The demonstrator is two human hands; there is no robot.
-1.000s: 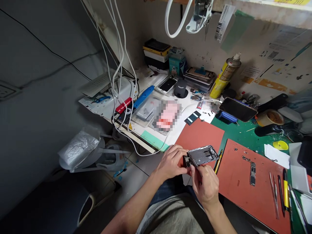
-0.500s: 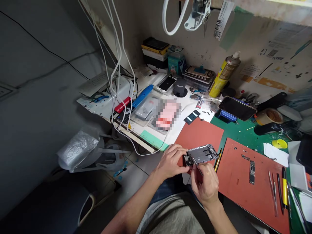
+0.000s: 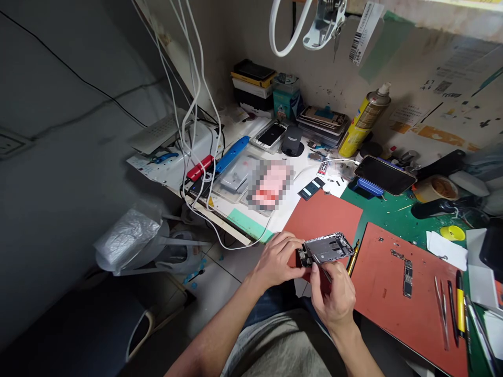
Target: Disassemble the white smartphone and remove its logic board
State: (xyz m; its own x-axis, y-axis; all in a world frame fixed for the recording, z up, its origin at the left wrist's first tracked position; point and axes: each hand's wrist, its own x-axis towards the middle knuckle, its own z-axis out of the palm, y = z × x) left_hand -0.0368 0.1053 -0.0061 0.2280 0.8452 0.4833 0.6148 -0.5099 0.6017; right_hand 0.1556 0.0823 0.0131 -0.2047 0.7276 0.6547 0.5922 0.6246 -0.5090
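An opened phone housing (image 3: pixel 328 248), grey inside with small parts along its rim, is held tilted above a red mat (image 3: pixel 322 217). My left hand (image 3: pixel 278 259) grips its left end, the thumb at the near corner and the fingers along the far side. Close against the near edge is my right hand (image 3: pixel 334 293), its fingers curled and thumb pointing up at the housing. Whatever lies between those fingertips is too small or hidden to make out. A gold-coloured pen-like tool (image 3: pixel 353 258) lies just right of the housing.
On a second red mat (image 3: pixel 393 324) lie a logic board (image 3: pixel 407 277), tweezers (image 3: pixel 440 309) and a yellow-black tool (image 3: pixel 459 303). A phone (image 3: pixel 385 174) rests on a blue stand. Farther back stands a yellow spray can (image 3: pixel 361 123). White cables (image 3: pixel 192 99) hang at the left.
The right thumb and fingertips have shifted slightly and spread a little at the housing's near edge. My left hand keeps its grip. The whole view has shifted slightly.
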